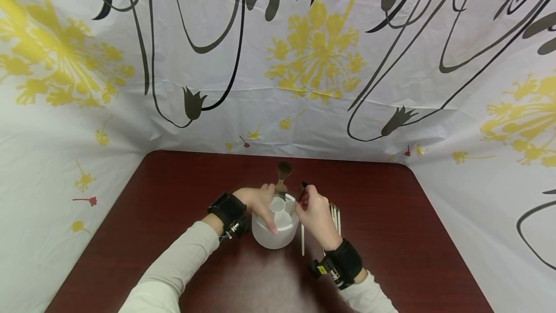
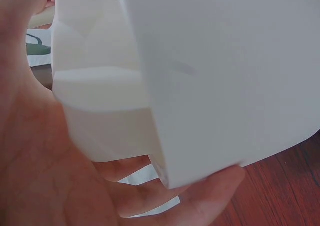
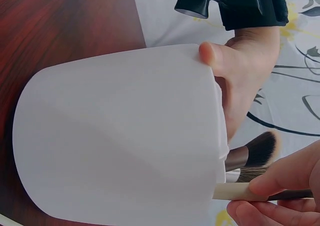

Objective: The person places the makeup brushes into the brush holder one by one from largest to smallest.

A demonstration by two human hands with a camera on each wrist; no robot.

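A white round brush holder (image 1: 274, 239) with inner compartments stands on the table. My left hand (image 1: 258, 202) grips its rim, thumb on the near side and fingers round the far side, as the left wrist view also shows. Two makeup brushes stand in the back of it, one with a large fluffy head (image 1: 284, 170) and one shorter and wider (image 1: 281, 189). At the holder's right edge, my right hand (image 1: 317, 214) pinches another makeup brush (image 3: 234, 191) by its pale handle near the dark upper part. The lower end of that handle is hidden behind the holder's rim.
Several pale-handled brushes (image 1: 336, 219) lie on the table to the right, partly behind the right hand. A single pale handle (image 1: 302, 241) lies between them and the holder. A dark red-brown table (image 1: 208, 173) meets a patterned white cloth (image 1: 243, 110) at the back.
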